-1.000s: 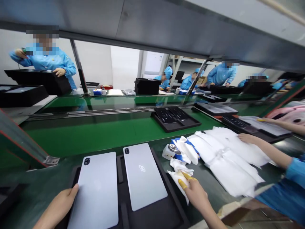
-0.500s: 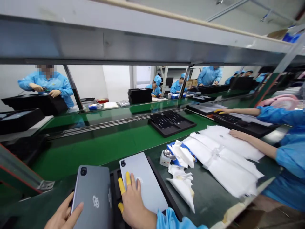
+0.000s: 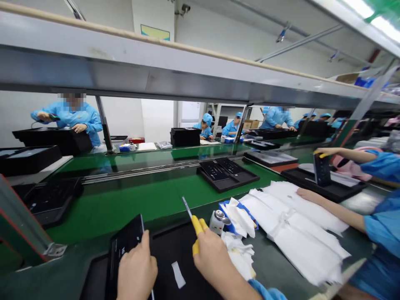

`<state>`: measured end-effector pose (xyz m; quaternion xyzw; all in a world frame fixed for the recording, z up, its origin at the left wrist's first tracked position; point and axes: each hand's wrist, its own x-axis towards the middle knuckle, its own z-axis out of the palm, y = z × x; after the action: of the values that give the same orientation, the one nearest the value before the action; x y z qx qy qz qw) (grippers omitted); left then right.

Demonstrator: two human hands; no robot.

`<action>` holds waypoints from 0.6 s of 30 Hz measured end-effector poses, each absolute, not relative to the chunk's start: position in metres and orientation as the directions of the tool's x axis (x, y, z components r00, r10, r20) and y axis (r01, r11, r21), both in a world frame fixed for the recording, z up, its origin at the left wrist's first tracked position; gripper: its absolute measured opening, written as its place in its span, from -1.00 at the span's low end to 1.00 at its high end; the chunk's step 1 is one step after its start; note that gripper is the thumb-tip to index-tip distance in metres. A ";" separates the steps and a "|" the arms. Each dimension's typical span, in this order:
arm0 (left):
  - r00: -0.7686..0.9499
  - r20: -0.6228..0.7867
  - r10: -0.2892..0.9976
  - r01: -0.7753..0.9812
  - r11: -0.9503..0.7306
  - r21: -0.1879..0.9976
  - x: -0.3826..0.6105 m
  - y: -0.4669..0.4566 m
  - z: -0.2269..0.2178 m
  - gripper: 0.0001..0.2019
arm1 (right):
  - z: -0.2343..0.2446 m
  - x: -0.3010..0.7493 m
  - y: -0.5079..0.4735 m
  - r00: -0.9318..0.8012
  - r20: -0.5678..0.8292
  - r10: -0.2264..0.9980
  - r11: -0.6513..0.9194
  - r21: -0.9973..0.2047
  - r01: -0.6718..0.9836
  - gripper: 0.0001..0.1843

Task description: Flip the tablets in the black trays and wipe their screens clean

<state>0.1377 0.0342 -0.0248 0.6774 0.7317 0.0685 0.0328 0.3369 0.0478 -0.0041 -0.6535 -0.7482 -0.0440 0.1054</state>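
My left hand (image 3: 137, 266) grips a tablet (image 3: 126, 243) by its edge; the tablet is tilted, and its dark face with small light print shows on the left. My right hand (image 3: 214, 254), with yellow finger cots, holds a second tablet (image 3: 186, 206) turned nearly edge-on, so only a thin strip of it shows beyond the fingers. Below both hands lies a black tray (image 3: 162, 266), with a small white strip (image 3: 178, 275) in it. Close to my right hand stand a small white bottle with a metal top (image 3: 218, 221) and crumpled white tissue (image 3: 239, 250).
A green conveyor (image 3: 125, 196) runs across, carrying a black tray with two tablets (image 3: 228, 173). White sheets (image 3: 296, 225) lie to the right. There a co-worker's hand (image 3: 326, 152) lifts a tablet (image 3: 321, 170). A shelf (image 3: 187, 75) hangs overhead, with a slanted post (image 3: 25, 221) at left.
Both tablets have been lifted and turned from back-up to steeply tilted, uncovering the tray and white strip. My right hand has moved right. At right, the co-worker has raised a tablet.
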 end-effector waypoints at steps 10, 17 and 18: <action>-0.083 0.034 0.996 0.990 0.079 0.121 0.125 0.051 -0.090 -0.36 | -0.008 0.368 0.063 -0.056 0.205 0.977 0.093 -0.174 0.980 -0.75; -0.125 -0.075 0.989 0.965 0.138 0.222 0.049 0.015 -0.098 -0.44 | -0.036 0.369 0.090 0.041 0.126 0.991 0.079 -0.811 0.579 -0.49; -0.189 -0.089 0.978 0.952 0.205 0.229 0.033 0.007 -0.100 -0.43 | -0.048 0.366 0.095 0.021 0.071 0.997 0.051 -0.867 0.496 -0.49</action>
<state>0.0327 0.0074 -0.0999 0.6275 0.7687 0.0607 0.1077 0.3657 0.0945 -0.0475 -0.6048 -0.6173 0.3296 0.3802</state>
